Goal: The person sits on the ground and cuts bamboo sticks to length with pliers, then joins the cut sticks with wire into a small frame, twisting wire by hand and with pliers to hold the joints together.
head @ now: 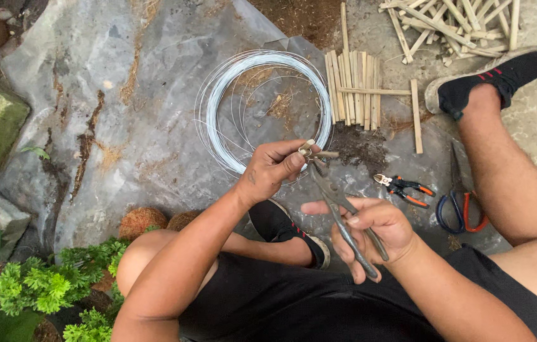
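The person sits on the ground over a grey plastic sheet (154,95), legs spread, working with both hands just above the lap. The left hand (271,168) is curled closed, thumb and fingers pinching a small bundle of short bamboo pieces (311,151) held up in the middle of the scene. The right hand (376,231) is wrapped around the handles of a pair of grey metal pliers (338,202), fingers partly closed with the forefinger stretched out along the tool; the plier nose reaches up and left to meet the bundle right at the left hand's fingertips.

Just beyond the hands, farther out on the sheet, lies a coil of pale wire (262,107). To its right sits a flat row of bamboo slats (354,88), and a looser heap of sticks (452,22) lies at the far right. Near the right leg rest small orange-handled cutters (404,187) and, just right of them, scissors with blue and red handles (461,199). A black shoe (503,76) points to the far right. Green plants (47,285) crowd the near left corner.
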A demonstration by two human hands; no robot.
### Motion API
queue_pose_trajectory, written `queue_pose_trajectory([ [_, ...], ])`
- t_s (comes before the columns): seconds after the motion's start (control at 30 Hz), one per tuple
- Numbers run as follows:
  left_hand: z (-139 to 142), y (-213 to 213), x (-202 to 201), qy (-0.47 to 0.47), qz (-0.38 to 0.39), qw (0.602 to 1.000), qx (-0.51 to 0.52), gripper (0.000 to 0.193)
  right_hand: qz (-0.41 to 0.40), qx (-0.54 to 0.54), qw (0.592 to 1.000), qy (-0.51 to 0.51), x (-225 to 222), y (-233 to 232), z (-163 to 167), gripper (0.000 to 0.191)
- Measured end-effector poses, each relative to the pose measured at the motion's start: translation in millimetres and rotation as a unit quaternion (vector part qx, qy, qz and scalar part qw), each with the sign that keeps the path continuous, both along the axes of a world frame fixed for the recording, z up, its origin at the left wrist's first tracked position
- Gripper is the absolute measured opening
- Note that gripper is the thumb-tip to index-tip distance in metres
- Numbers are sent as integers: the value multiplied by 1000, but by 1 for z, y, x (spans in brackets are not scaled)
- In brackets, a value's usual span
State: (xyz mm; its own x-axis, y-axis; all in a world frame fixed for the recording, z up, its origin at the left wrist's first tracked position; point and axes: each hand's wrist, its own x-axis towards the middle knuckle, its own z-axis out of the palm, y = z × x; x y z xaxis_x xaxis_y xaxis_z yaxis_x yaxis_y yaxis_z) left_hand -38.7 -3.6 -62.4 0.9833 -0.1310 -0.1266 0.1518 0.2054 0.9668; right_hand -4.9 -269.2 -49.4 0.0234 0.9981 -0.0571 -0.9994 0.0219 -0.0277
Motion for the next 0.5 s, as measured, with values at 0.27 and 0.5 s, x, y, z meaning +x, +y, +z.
queue_pose_trajectory([
  [0.27,-1,-2,0,-28,-14,999,-25,52,-34,-12,999,-14,0,6,0,72],
  [0.5,-3,-2,1,-21,-9,1000,-21,50,-49,-14,999,-9,2,5,2,64],
])
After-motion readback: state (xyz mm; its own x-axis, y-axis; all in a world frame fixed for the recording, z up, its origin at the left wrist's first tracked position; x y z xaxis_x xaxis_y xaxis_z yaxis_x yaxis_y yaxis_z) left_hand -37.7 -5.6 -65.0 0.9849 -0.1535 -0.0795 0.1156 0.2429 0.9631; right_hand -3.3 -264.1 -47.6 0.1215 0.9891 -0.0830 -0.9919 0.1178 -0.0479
